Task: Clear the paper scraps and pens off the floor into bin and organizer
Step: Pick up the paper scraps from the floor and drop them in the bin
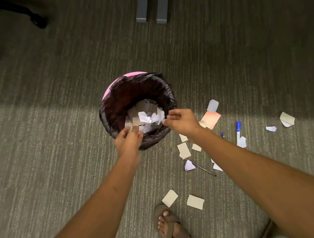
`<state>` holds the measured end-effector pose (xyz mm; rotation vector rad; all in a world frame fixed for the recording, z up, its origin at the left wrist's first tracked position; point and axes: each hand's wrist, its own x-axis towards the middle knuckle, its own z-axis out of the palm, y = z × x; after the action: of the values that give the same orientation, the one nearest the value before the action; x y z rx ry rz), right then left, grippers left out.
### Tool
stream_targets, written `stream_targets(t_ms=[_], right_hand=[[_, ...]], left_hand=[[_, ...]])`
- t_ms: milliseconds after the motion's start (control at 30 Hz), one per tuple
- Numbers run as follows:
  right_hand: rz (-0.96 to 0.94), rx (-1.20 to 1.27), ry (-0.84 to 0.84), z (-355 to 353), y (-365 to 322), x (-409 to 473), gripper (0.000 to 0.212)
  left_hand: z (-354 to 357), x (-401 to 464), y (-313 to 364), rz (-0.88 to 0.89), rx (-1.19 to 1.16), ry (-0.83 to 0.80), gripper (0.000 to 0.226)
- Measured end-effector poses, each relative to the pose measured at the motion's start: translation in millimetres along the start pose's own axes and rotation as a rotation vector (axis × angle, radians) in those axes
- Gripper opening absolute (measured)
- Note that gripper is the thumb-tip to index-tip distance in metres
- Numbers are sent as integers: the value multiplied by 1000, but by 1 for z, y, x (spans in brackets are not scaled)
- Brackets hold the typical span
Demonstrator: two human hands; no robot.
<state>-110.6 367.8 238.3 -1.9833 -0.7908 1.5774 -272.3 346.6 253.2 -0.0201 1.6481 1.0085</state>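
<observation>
Nearest us, two pale scraps [183, 199] lie on the carpet [48, 150], near and right of both hands; farther right a blue marker [238, 132] lies with its long axis near-to-far, closer to our right hand [181, 122]. Beyond, our left hand [128, 139] hovers with fingers loosely curled and the right's are pinched narrow, neither clearly holding anything, over the bin [134, 86], already heaped with white scraps.
</observation>
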Motion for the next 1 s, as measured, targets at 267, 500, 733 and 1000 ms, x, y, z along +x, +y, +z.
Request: stream_targets(t_ms=[267,500,733,1000], right_hand=[[65,164,87,-70,35,-45,22],[167,15,156,-144,102,-62,14],[153,-34,154,-195,137,-73,20],[58,-170,77,-180,206,-69,19]], left_hand=[[1,-42,-35,5,395,-159,17],[15,-84,-101,117,823,-322,13],[13,-118,-149,329,1363,-305,17],[-7,-84,-200,510,1613,-363,15]])
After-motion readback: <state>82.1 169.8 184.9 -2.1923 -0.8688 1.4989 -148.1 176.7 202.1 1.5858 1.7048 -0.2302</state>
